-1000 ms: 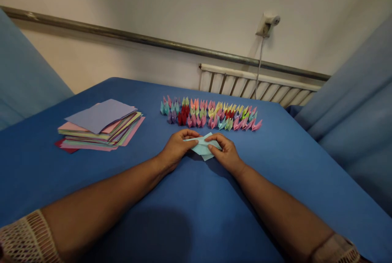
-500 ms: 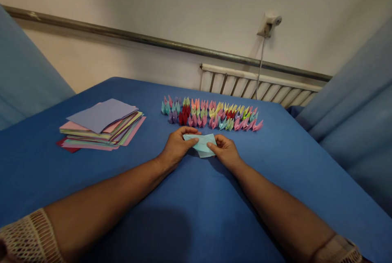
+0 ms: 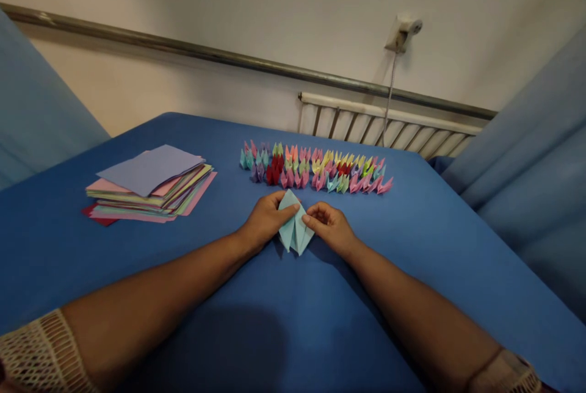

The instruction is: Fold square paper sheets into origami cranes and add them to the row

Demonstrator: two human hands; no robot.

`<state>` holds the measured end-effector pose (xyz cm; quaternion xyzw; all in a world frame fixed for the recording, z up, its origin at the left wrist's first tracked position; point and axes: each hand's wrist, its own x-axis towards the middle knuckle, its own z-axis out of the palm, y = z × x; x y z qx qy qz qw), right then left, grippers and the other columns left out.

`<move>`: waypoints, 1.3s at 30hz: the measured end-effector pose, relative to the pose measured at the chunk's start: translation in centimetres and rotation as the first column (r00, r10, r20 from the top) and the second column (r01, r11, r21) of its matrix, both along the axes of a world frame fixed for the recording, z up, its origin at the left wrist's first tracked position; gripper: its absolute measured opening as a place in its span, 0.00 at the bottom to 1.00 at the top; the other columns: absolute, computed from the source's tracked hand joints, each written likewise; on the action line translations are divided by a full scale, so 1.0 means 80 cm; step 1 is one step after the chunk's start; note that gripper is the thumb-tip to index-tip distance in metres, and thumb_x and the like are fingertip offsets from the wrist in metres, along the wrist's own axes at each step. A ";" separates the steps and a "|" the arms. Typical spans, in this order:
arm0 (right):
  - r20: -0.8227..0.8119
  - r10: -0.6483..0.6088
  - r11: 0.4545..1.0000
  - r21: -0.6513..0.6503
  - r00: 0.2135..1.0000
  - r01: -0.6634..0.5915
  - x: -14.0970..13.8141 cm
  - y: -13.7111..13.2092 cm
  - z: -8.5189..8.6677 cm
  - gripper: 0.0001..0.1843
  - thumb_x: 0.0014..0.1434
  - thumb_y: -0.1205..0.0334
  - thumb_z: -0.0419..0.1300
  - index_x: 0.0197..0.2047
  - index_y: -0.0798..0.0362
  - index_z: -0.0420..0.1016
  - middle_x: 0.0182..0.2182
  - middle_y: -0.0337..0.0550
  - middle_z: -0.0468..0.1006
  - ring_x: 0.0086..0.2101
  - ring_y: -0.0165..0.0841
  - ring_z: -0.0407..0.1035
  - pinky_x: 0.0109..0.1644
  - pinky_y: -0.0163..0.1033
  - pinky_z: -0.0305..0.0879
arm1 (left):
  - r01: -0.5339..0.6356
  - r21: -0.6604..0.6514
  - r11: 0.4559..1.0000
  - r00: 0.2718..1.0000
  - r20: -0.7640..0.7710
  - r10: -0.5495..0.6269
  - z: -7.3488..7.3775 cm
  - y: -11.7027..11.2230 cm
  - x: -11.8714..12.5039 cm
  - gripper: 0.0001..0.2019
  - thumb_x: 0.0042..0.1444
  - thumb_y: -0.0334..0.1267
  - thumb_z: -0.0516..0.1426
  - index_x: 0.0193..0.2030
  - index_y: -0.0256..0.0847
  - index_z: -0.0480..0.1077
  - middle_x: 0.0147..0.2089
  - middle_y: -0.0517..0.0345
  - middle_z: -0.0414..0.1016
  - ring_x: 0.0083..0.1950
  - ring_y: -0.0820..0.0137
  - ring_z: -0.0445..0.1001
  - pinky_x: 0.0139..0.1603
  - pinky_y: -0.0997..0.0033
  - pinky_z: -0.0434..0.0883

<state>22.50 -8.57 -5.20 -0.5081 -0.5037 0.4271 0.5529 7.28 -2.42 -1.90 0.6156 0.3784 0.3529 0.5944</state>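
Note:
A pale turquoise folded paper (image 3: pixel 290 235) is between my hands above the blue-covered table (image 3: pixel 220 332). It has a diamond shape with a slit down its lower half and two points facing me. My left hand (image 3: pixel 265 219) grips its left side, thumb on top and fingers behind. At the right edge, my right hand (image 3: pixel 332 227) pinches the paper between thumb and curled fingers. Just beyond my hands stand rows of small folded paper cranes (image 3: pixel 302 178) in pink, red, yellow, green, purple and turquoise.
On the left lies a stack of coloured paper sheets (image 3: pixel 151 176), a lilac one on top. Behind the table are a white radiator (image 3: pixel 357 127), a metal rail (image 3: pixel 229 60) and a socket with a plugged-in cord (image 3: pixel 400 36). Blue curtains (image 3: pixel 540 179) hang at both sides.
The turquoise paper has turned from lying crosswise to a diamond with its points toward me. My right hand has shifted slightly left along its edge.

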 end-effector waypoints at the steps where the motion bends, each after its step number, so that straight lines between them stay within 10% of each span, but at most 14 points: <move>1: -0.007 -0.008 1.000 -0.009 1.000 0.008 -0.001 0.001 0.001 0.14 0.47 0.52 0.66 0.27 0.51 0.69 0.21 0.33 0.70 0.23 0.27 0.63 0.28 0.34 0.60 | 0.022 0.019 1.000 1.000 -0.022 -0.022 0.001 -0.001 0.001 0.13 0.46 0.44 0.64 0.34 0.37 0.72 0.29 0.60 0.72 0.29 0.71 0.70 0.31 0.72 0.69; 19: -0.148 -0.142 0.989 -0.069 0.979 0.133 -0.002 0.006 0.005 0.19 0.42 0.46 0.67 0.23 0.52 0.66 0.18 0.32 0.67 0.20 0.26 0.58 0.23 0.33 0.55 | 0.137 0.028 0.990 0.985 -0.107 -0.133 -0.007 -0.006 0.002 0.17 0.42 0.40 0.65 0.40 0.39 0.71 0.33 0.59 0.75 0.31 0.69 0.71 0.31 0.71 0.66; 32: -0.164 -0.215 0.976 -0.056 0.963 0.208 0.003 0.006 0.001 0.19 0.47 0.46 0.65 0.23 0.52 0.66 0.18 0.31 0.63 0.21 0.26 0.54 0.25 0.33 0.51 | 0.186 -0.367 0.912 0.955 0.287 -0.080 0.001 -0.008 0.005 0.17 0.53 0.52 0.62 0.35 0.37 0.73 0.33 0.55 0.76 0.35 0.68 0.74 0.43 0.65 0.71; 39: -0.176 -0.187 0.982 -0.067 0.967 0.177 -0.003 0.003 0.010 0.19 0.45 0.45 0.65 0.24 0.52 0.68 0.18 0.32 0.65 0.20 0.26 0.56 0.25 0.34 0.53 | 0.134 -0.261 0.956 0.989 0.090 -0.114 0.001 -0.013 0.003 0.15 0.45 0.44 0.68 0.36 0.38 0.73 0.30 0.60 0.75 0.29 0.72 0.71 0.32 0.72 0.67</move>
